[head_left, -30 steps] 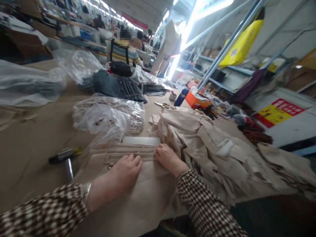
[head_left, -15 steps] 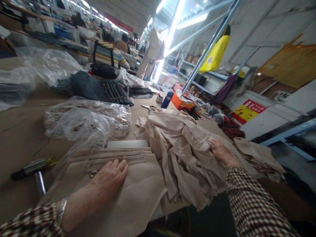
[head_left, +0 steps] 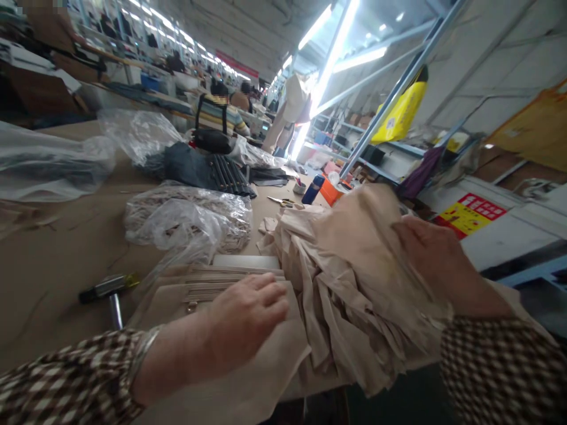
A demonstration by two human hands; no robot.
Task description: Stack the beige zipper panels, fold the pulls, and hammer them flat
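Observation:
My right hand [head_left: 436, 260] grips a beige fabric piece [head_left: 361, 227] by its right edge and holds it raised over a crumpled heap of similar beige fabric [head_left: 316, 295]. My left hand [head_left: 248, 316] hovers above a stack of flat beige fabric pieces [head_left: 266, 383], its fingers loosely bent and nothing visible in them. The fingertips and thumb of that hand are partly hidden. Zippers [head_left: 208, 290] run across the top of the stack, with a metal zipper pull [head_left: 191, 307] left of my left hand.
A hammer [head_left: 110, 289] lies at left. Behind the stack sits a clear plastic bag [head_left: 190, 218] of beige strips. Scissors [head_left: 283, 202], a blue bottle [head_left: 313, 189] and dark fabric pieces [head_left: 190, 168] are farther back. A metal frame post [head_left: 390, 106] rises at right.
My right hand has lifted a beige fabric piece off the heap, bringing it up and closer. My left hand has shifted right and come off the zippers. The view has turned slightly left.

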